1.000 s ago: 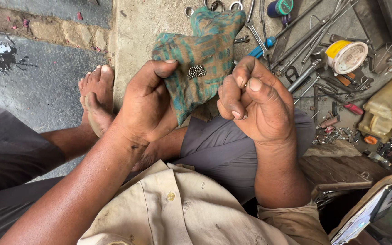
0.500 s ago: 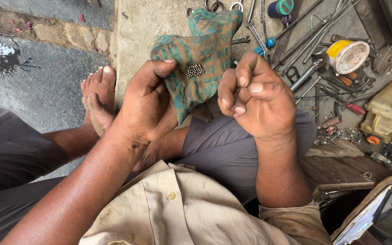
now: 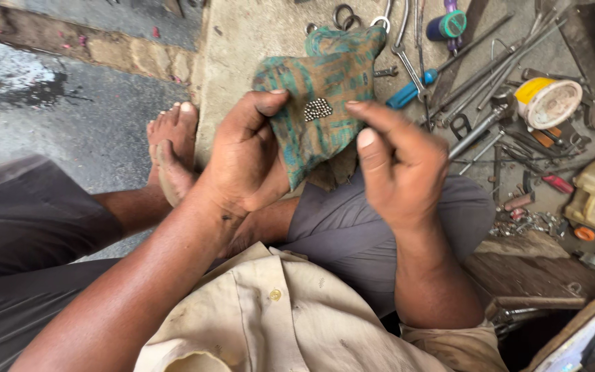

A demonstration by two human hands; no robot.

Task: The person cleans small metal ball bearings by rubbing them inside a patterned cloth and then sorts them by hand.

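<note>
While a green and brown checked cloth (image 3: 321,114) is held up in the middle of the view, a small heap of tiny steel balls (image 3: 317,108) is seen lying on it. The cloth is pinched by the left hand (image 3: 246,162) at its 9 o'clock edge: the thumb is pressed on the front side, and the other fingers are hidden behind the fabric. The right hand (image 3: 401,165) is placed at 3 o'clock of the balls, with the index finger stretched toward them and its tip just beside the heap; whether it touches the balls cannot be told. The remaining fingers are curled loosely, slightly apart.

At 12 o'clock of the cloth, rings and a wrench (image 3: 408,52) are laid on the concrete slab (image 3: 256,41). At 2 o'clock, metal rods (image 3: 476,65), a blue-handled screwdriver (image 3: 408,94) and a yellow and white round container (image 3: 549,102) are spread. A bare foot (image 3: 171,148) is rested at 9 o'clock of the left hand.
</note>
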